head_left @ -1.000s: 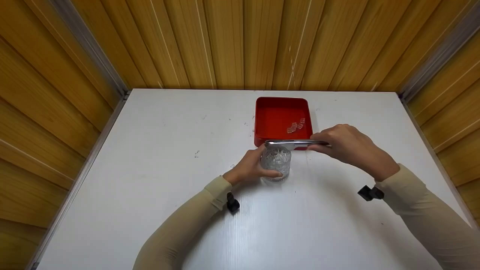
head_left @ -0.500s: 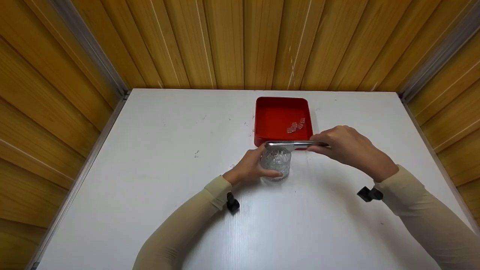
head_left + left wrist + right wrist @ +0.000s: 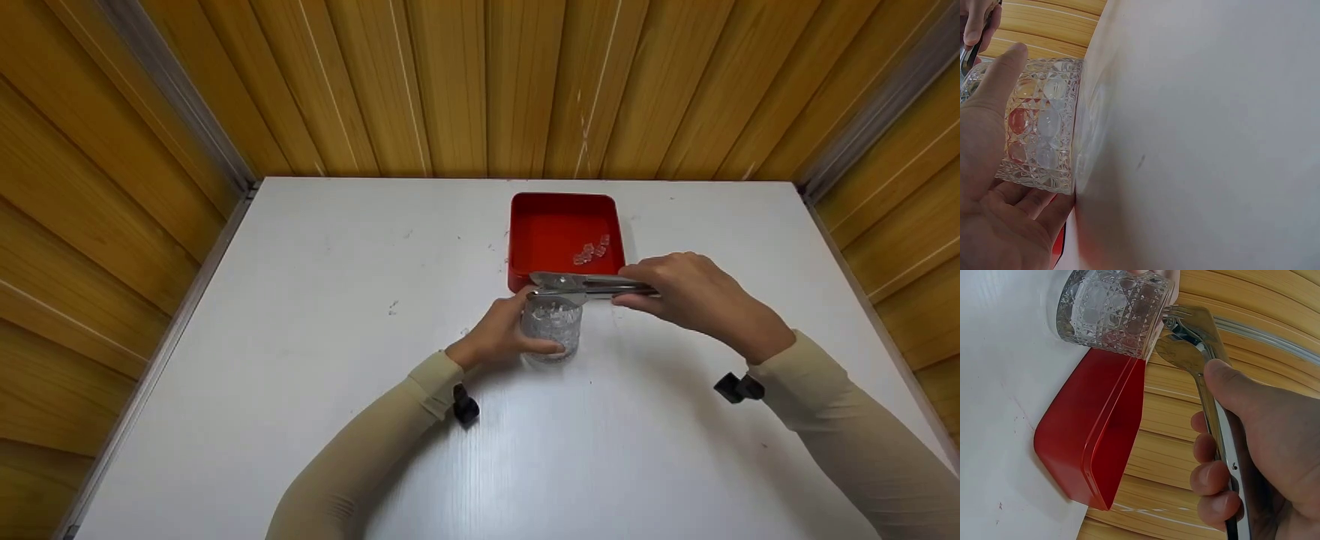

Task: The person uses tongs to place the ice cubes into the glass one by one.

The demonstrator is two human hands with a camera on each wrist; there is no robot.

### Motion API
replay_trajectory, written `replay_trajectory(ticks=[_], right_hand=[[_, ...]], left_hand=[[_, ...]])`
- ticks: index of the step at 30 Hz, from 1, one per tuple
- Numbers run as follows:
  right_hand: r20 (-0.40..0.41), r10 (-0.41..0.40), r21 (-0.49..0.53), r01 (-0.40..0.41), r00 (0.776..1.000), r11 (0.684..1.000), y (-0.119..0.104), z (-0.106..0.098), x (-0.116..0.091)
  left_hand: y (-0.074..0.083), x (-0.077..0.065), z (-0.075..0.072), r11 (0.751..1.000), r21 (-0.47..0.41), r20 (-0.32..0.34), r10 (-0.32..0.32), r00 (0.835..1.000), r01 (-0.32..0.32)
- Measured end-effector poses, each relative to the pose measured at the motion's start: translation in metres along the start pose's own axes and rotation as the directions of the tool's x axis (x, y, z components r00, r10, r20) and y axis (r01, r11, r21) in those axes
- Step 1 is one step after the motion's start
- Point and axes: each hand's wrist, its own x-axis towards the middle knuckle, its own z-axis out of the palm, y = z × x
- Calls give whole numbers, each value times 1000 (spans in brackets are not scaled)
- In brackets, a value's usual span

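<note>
A clear cut-glass tumbler [image 3: 553, 330] stands upright on the white table. My left hand [image 3: 491, 337] holds it round the side, thumb in front and fingers behind, as the left wrist view also shows on the patterned glass [image 3: 1047, 124]. My right hand [image 3: 694, 300] grips metal tongs [image 3: 1207, 388] by the handles. Their working ends, one fork-like and one flat and broad, lie over the tumbler's rim and stand apart. Nothing shows between them. What lies inside the tumbler is hard to make out through its pattern.
Just behind the tumbler sits a square red box [image 3: 551, 225]. Several small clear cubes [image 3: 589, 253] lie in its right front part. Wood-panelled walls [image 3: 450, 90] border the table [image 3: 360, 247] at the back and sides.
The tongs' two ends have spread apart over the tumbler, the upper one now showing behind the other. My left hand and the tumbler have stayed in place.
</note>
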Motion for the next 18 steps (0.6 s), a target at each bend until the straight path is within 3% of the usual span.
replay_trajectory(ticks=[11,18], right_hand=[[23,30,18,-30,999,999,3,2,0],[13,6,8,-6,1000,1000,3,3,0]], left_hand=[[0,0,-1,1000,4,-2,-3,1000,3],[-1,0,-1,1000,5,-8,9,1000,-9]])
